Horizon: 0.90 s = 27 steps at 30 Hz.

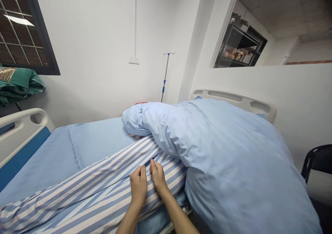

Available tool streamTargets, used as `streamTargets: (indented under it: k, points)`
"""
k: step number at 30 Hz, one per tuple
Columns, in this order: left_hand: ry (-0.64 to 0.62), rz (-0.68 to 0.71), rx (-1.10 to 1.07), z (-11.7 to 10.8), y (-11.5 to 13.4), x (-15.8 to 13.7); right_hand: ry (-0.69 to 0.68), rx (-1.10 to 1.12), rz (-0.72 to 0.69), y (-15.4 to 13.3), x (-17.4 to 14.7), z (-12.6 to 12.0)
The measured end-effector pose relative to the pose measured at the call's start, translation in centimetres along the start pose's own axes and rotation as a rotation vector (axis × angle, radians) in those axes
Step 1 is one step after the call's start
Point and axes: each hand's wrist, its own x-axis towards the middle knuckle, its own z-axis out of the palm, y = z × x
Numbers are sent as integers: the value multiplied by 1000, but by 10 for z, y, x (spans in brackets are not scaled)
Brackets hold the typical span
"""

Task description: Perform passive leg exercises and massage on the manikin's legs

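My left hand (138,185) is curled into a fist, thumb side up, over the blue-and-white striped trousers (109,178) of a person lying on the bed. Close beside it on the right, my right hand (157,175) is also a fist, a small gap apart from the left one. Nothing shows in either hand. Whether the fists touch the leg or hover just above it, I cannot tell. A light blue duvet (220,151) covers the person's upper body, and a few fingers (136,136) of that person peek out under its edge.
The bed sheet (95,137) is light blue. Pale boards stand at both bed ends, the footboard (28,123) left and the headboard (233,97) right. Behind the bed rises an IV pole (166,75). A black chair (317,161) is at right; green folded cloth (23,83) lies at left.
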Motion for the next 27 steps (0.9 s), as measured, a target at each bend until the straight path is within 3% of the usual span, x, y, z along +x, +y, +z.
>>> streamTargets:
  k: [4, 10, 15, 18, 23, 27]
  points:
    - [9, -32, -189, 12, 18, 7, 31, 105, 24, 4, 1, -2]
    - [-42, -17, 226, 37, -12, 1, 106, 102, 53, 3, -1, -4]
    - [-66, -13, 375, 37, -17, 0, 82, 53, 28, 1, 0, -2]
    - [-73, -16, 374, 34, -15, 1, -38, -77, -1, -14, 7, -10]
    - [-100, 11, 335, 33, -19, 1, -195, -396, -213, -46, 18, -32]
    - [-86, 0, 324, 35, -21, 1, -158, -486, -222, -27, 12, -35]
